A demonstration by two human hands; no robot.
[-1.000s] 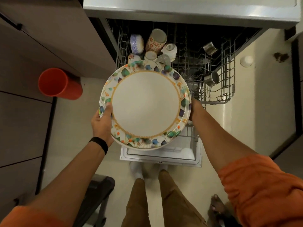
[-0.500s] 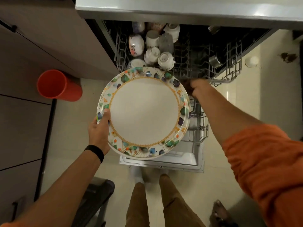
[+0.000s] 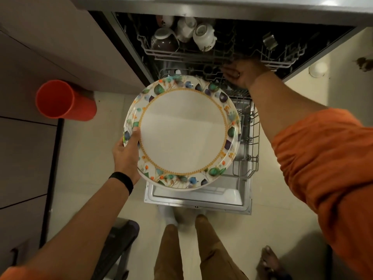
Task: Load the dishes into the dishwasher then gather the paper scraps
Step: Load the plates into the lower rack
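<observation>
My left fingers (image 3: 133, 136) gripped the flowery plate (image 3: 181, 134) by its rim, flat over the open dishwasher door (image 3: 197, 197), so it would not fall. My right fingers (image 3: 230, 70) reached the top rack (image 3: 181, 55), maybe to clear room below. I could not tell if they gripped it.

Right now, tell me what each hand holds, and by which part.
Left hand grips the stacked floral plates by their left rim, thumb on top. Right hand is at the front rail of the upper rack; grip cannot be told.
</observation>
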